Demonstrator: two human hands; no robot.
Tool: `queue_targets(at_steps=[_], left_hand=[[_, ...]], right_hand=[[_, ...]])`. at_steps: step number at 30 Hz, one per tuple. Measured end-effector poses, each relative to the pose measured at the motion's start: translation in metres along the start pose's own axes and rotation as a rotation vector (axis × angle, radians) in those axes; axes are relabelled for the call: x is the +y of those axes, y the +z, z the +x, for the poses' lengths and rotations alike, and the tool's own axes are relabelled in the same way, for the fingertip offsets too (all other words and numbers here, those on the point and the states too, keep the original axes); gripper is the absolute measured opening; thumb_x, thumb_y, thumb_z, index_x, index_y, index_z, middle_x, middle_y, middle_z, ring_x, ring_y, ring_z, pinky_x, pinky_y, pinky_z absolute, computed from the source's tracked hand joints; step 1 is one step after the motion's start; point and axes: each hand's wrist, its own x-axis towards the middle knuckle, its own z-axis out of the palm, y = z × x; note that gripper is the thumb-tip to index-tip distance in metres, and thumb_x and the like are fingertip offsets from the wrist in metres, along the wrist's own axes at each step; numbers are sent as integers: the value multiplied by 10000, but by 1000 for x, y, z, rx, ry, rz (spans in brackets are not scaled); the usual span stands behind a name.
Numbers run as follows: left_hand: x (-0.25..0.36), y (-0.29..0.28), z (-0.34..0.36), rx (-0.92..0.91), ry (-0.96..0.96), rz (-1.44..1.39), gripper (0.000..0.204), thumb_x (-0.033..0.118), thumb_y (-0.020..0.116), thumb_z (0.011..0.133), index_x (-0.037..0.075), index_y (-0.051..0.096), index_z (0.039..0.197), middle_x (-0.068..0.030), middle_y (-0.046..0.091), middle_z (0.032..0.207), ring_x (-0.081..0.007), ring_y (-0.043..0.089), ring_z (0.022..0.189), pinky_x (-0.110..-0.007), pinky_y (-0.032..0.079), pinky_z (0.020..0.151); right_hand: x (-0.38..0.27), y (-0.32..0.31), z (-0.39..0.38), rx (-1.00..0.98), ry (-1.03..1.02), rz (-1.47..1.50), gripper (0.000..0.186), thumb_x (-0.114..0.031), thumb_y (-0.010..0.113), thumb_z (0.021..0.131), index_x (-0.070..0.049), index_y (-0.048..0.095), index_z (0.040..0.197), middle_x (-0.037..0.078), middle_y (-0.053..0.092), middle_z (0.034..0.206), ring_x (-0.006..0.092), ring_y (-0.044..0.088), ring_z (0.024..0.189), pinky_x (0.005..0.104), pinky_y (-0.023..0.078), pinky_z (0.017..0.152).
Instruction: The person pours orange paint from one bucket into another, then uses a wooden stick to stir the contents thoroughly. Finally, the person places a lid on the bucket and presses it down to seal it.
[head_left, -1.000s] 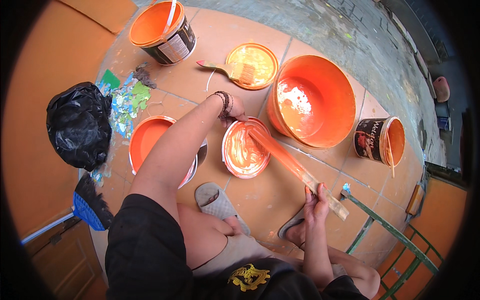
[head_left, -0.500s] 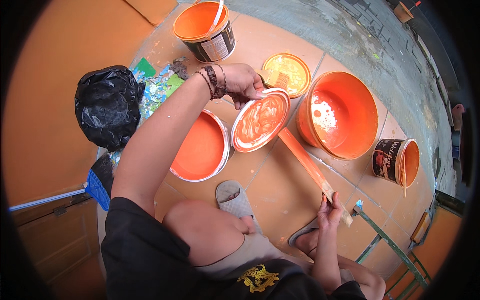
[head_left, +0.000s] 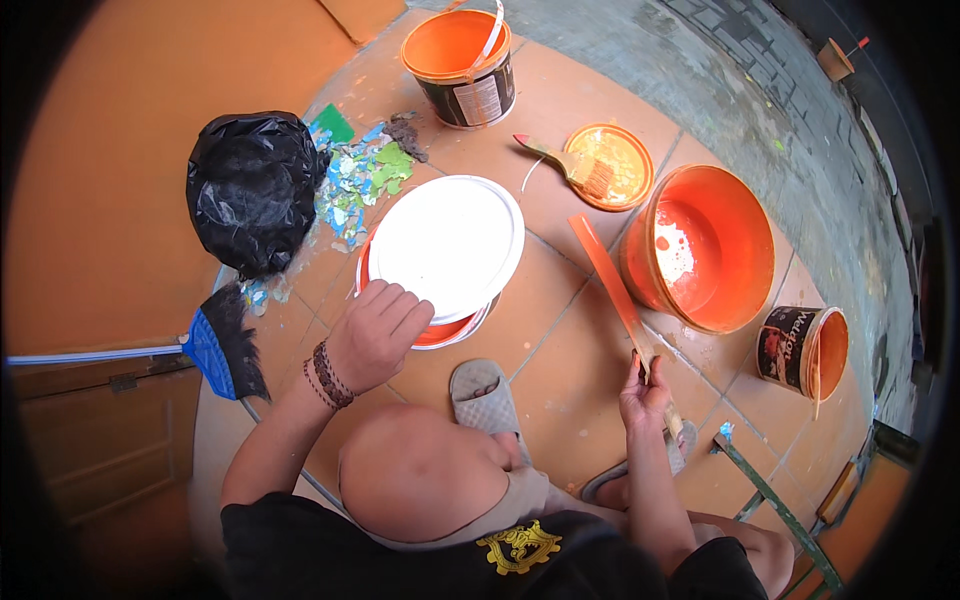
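A white round lid (head_left: 450,245) is pinched at its near edge by my left hand (head_left: 378,335). It lies tilted over the paint bucket (head_left: 448,335), whose orange paint and rim show only along the near and left sides. I cannot tell whether lid and rim touch all round. My right hand (head_left: 645,395) grips the bare end of a wooden stick (head_left: 610,280), its far part coated in orange. That stick points away from me, just left of a large orange bucket (head_left: 700,250) with orange paint inside.
A paintbrush (head_left: 570,165) rests on a yellow lid (head_left: 625,150). Two dark-labelled pails (head_left: 480,100) stand at the far left and right. A black plastic bag (head_left: 250,190), paint flakes (head_left: 355,175) and a blue broom (head_left: 215,345) lie left. A green metal frame (head_left: 780,510) stands near right.
My left hand has turned the lid from its paint-smeared underside to its white top and brought it nearer, over the bucket. The stick now points more steeply away from me.
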Motion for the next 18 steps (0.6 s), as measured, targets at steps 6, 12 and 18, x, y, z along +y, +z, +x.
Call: queue_targets(at_steps=[6, 12, 18], left_hand=[[12, 34, -29, -16, 22, 107, 117, 74, 538, 741, 4, 537, 835, -71, 456, 711, -210, 476, 675, -320, 398, 634], [14, 38, -44, -52, 3, 63, 95, 65, 546, 727, 16, 540, 807, -62, 436, 699, -209, 474, 684, -317, 397, 643], [12, 48, -43, -17, -23, 56, 100, 50, 554, 717, 19, 548, 812, -67, 447, 714, -213, 468, 688, -322, 394, 642]], right_hand=[[27, 18, 26, -30, 44, 161, 261, -126, 588, 919, 70, 548, 1086, 202, 544, 1148, 329, 589, 1050, 361, 563, 906], [44, 25, 34, -48, 11, 262, 210, -133, 589, 914, 34, 583, 1040, 189, 545, 1176, 336, 577, 1085, 360, 565, 907], [69, 33, 43, 10, -17, 361, 196, -128, 592, 908, 25, 583, 1031, 168, 580, 1162, 325, 566, 1114, 371, 551, 934]])
